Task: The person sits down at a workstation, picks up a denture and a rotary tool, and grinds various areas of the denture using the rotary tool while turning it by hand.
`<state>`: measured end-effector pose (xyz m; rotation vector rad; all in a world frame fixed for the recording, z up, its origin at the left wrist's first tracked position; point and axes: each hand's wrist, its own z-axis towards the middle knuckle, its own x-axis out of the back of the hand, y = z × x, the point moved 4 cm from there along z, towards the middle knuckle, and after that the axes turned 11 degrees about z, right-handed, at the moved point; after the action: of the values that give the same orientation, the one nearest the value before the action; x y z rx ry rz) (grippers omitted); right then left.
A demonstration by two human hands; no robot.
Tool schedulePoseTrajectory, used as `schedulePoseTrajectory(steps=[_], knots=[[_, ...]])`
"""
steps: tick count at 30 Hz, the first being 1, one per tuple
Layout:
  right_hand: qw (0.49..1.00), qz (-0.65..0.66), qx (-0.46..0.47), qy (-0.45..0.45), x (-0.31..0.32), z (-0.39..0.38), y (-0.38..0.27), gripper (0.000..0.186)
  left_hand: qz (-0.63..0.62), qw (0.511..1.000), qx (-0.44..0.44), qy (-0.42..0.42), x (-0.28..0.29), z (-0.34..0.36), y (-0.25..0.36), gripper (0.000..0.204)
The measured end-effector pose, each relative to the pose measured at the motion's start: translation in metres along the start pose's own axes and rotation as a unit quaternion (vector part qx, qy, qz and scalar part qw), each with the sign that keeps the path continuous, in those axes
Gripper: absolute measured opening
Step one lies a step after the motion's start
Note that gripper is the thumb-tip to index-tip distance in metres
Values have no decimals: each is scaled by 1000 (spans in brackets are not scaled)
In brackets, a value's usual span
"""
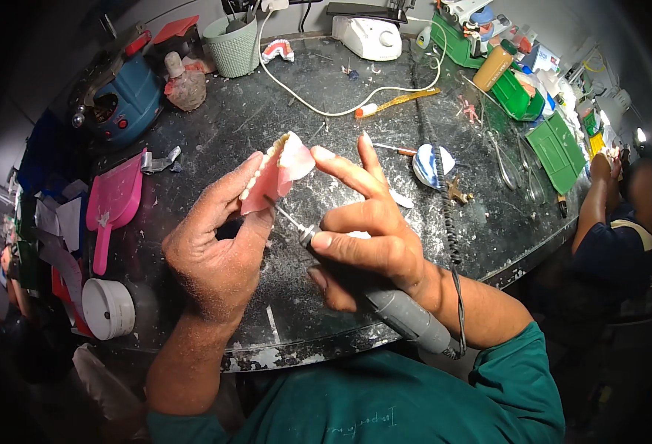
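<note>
A pink denture (268,181) with a row of pale teeth is pinched between the thumb and fingers of my left hand (218,222). My right hand (374,229) grips a grey rotary handpiece (411,318), its thumb and fingers near the front end. From it a thin metal bur (285,213) reaches the lower part of the denture, at or very near the pink surface. The right index finger stretches to the denture's upper right edge. Dust coats my left hand. A coiled black cord (450,229) runs from the handpiece's back end.
A pink dustpan (115,196), a white tub (108,309) and a blue machine (122,100) stand left. At the back are a woven pot (231,48) and a white control box (370,38). Green trays (555,152) and metal tools lie right. Another person (614,229) sits far right.
</note>
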<state>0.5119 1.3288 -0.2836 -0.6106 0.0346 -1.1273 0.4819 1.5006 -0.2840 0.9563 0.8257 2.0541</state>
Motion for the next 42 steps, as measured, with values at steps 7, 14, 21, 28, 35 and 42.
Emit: schedulePoseTrajectory(steps=[7,14,21,28,35,42], knots=[[1000,-6,9,-20,1,2,-4,51,-11,1000,-4,1,-1,0,-4,34],[1000,-1,0,-5,2,4,-5,43,-15,1000,-5,9,0,0,-3,37],[999,-8,-25,30,4,3,-2,42,21,998,-37,43,1,2,-3,40],[999,-31,-23,28,5,3,-2,43,73,992,-83,62,2,2,0,39],[1000,-24,3,10,4,4,-5,43,63,993,-76,68,3,2,0,38],[1000,-22,-4,20,2,4,-6,42,78,990,-94,66,4,2,2,37]])
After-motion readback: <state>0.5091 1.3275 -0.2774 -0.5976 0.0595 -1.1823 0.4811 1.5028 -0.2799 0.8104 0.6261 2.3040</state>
